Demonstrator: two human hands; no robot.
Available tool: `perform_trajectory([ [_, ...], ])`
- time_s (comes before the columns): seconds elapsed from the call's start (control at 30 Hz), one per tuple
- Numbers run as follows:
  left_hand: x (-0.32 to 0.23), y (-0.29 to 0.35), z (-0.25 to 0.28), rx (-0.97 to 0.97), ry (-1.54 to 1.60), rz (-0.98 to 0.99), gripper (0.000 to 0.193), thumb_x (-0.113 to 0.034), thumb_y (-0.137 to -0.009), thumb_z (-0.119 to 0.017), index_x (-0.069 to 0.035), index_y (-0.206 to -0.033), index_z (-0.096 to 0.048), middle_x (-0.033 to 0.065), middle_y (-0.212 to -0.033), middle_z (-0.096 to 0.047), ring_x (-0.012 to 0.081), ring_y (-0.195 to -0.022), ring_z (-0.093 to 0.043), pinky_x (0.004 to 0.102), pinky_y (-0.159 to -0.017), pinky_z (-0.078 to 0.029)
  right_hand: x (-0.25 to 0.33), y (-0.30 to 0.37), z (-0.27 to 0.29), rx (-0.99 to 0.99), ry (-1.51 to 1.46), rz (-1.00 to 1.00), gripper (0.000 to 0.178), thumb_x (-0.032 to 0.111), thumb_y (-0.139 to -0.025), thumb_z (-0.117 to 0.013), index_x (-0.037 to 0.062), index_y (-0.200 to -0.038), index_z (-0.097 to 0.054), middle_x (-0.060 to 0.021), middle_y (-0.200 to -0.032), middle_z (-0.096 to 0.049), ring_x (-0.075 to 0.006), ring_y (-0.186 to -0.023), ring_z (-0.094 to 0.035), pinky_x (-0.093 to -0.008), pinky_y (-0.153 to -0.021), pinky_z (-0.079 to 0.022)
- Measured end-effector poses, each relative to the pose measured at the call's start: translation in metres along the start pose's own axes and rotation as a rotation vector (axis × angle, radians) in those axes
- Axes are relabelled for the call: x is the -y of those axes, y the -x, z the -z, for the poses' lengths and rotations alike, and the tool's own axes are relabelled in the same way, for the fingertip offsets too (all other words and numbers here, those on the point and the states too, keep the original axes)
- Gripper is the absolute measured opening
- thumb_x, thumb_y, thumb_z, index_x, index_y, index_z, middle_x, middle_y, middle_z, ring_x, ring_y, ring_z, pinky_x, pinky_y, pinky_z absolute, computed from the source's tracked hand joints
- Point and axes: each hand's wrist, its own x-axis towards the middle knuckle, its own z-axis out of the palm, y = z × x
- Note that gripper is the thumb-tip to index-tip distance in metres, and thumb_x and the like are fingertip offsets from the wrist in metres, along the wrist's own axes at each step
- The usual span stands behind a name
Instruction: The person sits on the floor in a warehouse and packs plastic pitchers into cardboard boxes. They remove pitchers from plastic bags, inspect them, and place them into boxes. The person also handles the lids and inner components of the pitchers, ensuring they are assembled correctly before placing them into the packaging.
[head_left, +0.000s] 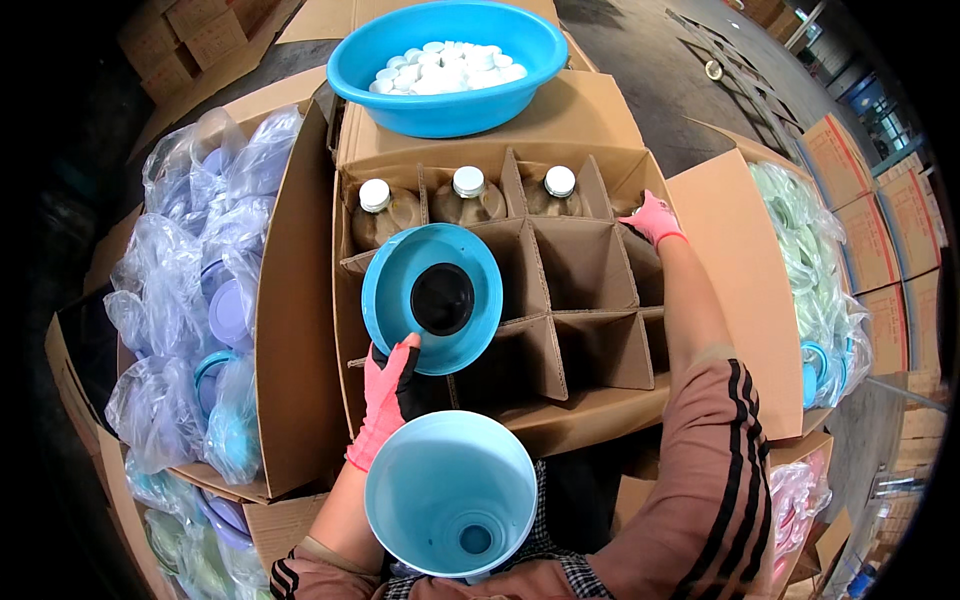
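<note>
My left hand [385,395], in a pink glove with dark fingertips, grips the near rim of a round blue plastic lid [478,338] with a black disc in its middle. The lid is over the left part of a divided cardboard carton [560,425]. My right hand [655,218], also pink-gloved, reaches into the carton's far right compartment; its fingers curl down and what they hold is mostly hidden. Three clear bottles with white caps, a left one [385,218], a middle one [468,205] and a right one [558,200], stand upright in the far row.
Close to my body is a light blue tapered container [415,480], its wide mouth up. A blue basin [450,118] of white caps rests beyond the carton. Open boxes with bagged purple lids [230,310] and bagged green pieces [795,235] flank it. Stacked cartons [868,240] stand far right.
</note>
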Motion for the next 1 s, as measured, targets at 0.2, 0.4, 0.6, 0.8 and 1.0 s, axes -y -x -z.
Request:
perform_trajectory([
  [0.2, 0.004, -0.003, 0.004, 0.015, 0.045, -0.075, 0.044, -0.018, -0.078, -0.062, -0.004, -0.117, -0.047, 0.0031, -0.104, -0.053, 0.0126, -0.093, -0.047, 0.0268, -0.085, -0.037, 0.001, 0.035, 0.005, -0.126, -0.139, -0.057, 0.049, 0.032, -0.061, -0.068, 0.0018, -0.099, -0.057, -0.0176, -0.102, -0.059, -0.0300, -0.098, -0.056, -0.0368, -0.084, -0.045],
  [0.4, 0.008, -0.005, 0.009, 0.039, 0.245, -0.140, 0.038, -0.015, -0.079, -0.055, -0.010, -0.115, -0.042, 0.0029, -0.101, -0.049, 0.0158, -0.094, -0.047, 0.0319, -0.082, -0.041, -0.010, 0.076, 0.096, -0.220, -0.145, 0.021, 0.053, 0.035, -0.064, -0.065, 0.0024, -0.105, -0.054, -0.0175, -0.104, -0.058, -0.0307, -0.100, -0.055, -0.0375, -0.084, -0.044],
  [0.6, -0.021, 0.013, 0.021, 0.128, 0.646, -0.148, 0.045, -0.036, -0.091, -0.037, -0.007, -0.126, -0.037, 0.0109, -0.127, -0.042, 0.0268, -0.116, -0.041, 0.0433, -0.096, -0.036, -0.032, 0.199, 0.213, -0.530, -0.226, 0.181, 0.057, 0.033, -0.065, -0.068, -0.0021, -0.107, -0.053, -0.0185, -0.100, -0.060, -0.0276, -0.094, -0.058, -0.0340, -0.080, -0.045],
  [0.8, -0.048, 0.041, 0.043, 0.826, 0.844, -0.250, 0.043, -0.035, -0.088, -0.040, -0.004, -0.118, -0.043, 0.0177, -0.125, -0.044, 0.0339, -0.116, -0.041, 0.0508, -0.099, -0.028, -0.103, 0.314, 0.248, -0.420, -1.239, 0.131, 0.018, 0.022, -0.079, -0.056, 0.0065, -0.088, -0.057, -0.0052, -0.071, -0.061, -0.0101, -0.049, -0.051, -0.0198, -0.044, -0.037],
  [1.0, -0.082, 0.088, 0.010, 0.861, 0.827, -0.294, 0.043, -0.039, -0.086, -0.041, -0.001, -0.105, -0.051, 0.0171, -0.131, -0.034, 0.0344, -0.125, -0.024, 0.0467, -0.103, -0.019, -0.003, 0.379, 0.157, 0.045, -1.847, 0.416, 0.020, 0.023, -0.086, -0.046, 0.0047, -0.089, -0.053, -0.0110, -0.080, -0.061, -0.0106, -0.051, -0.051, -0.0169, -0.041, -0.037],
])
